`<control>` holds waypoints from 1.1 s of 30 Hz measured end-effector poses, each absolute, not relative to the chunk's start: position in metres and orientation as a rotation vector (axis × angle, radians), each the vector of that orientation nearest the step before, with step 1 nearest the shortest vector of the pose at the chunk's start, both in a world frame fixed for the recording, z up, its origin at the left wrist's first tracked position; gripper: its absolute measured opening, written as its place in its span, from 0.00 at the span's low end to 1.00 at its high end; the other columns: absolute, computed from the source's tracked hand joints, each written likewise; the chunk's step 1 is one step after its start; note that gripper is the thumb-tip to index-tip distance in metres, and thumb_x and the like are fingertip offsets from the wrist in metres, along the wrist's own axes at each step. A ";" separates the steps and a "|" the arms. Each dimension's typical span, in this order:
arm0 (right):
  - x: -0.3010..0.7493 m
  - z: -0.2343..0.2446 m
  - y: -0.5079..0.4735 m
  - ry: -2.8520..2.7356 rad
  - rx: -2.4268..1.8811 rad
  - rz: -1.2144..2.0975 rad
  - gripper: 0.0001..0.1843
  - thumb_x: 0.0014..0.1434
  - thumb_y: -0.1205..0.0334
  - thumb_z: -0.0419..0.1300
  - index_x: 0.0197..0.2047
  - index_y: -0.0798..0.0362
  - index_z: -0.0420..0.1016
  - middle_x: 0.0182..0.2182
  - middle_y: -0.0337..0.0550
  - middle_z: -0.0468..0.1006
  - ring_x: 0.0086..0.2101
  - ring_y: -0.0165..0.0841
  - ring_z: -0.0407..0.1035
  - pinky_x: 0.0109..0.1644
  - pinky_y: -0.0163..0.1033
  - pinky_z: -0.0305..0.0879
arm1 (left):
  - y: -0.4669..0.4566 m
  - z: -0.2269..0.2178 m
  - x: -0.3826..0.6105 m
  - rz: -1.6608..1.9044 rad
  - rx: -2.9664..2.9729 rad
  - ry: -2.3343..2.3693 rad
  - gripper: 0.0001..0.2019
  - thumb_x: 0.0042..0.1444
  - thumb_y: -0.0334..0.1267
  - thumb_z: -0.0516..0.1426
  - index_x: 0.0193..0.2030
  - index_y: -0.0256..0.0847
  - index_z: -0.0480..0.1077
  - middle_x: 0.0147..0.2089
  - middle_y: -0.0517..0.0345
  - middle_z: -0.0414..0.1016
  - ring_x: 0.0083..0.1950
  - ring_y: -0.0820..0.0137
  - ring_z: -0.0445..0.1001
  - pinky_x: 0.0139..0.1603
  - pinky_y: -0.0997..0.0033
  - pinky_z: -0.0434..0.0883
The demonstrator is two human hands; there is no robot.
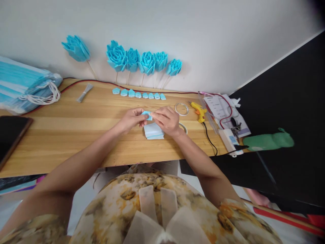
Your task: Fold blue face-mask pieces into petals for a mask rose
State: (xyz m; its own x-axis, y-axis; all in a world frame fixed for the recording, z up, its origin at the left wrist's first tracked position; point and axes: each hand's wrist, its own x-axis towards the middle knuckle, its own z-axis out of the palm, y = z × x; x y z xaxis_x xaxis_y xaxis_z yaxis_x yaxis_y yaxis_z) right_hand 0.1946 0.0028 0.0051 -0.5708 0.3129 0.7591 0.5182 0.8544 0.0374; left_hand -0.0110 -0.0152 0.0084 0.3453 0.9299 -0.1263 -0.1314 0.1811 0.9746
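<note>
A small light-blue piece of mask fabric (147,115) is held between both hands above the wooden table. My left hand (133,119) pinches its left side, thumb on top. The fingers of my right hand (166,119) are closed at its right edge. Just below my hands lies a stack of pale blue and white fabric squares (153,131). Beyond them, a row of several small folded blue petals (138,94) runs along the back of the table. A roll of tape (181,109) lies to the right of my right hand, and another is partly hidden by my wrist.
Several blue fabric flowers (147,63) on sticks lean against the wall. A yellow glue gun (199,112), power strip (230,140), papers (223,108) and green bottle (269,140) are at right. Bagged masks (25,84), a bundle of ties (84,93) and a phone (12,137) are at left.
</note>
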 end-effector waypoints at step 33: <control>0.192 -0.007 0.003 -2.128 -0.547 -0.272 0.11 0.66 0.68 0.59 0.46 0.47 0.81 0.34 0.41 0.80 0.36 0.32 0.72 0.38 0.39 0.68 | -0.013 0.003 -0.011 0.882 1.134 0.904 0.13 0.47 0.41 0.67 0.27 0.39 0.68 0.21 0.62 0.73 0.20 0.78 0.66 0.23 0.77 0.61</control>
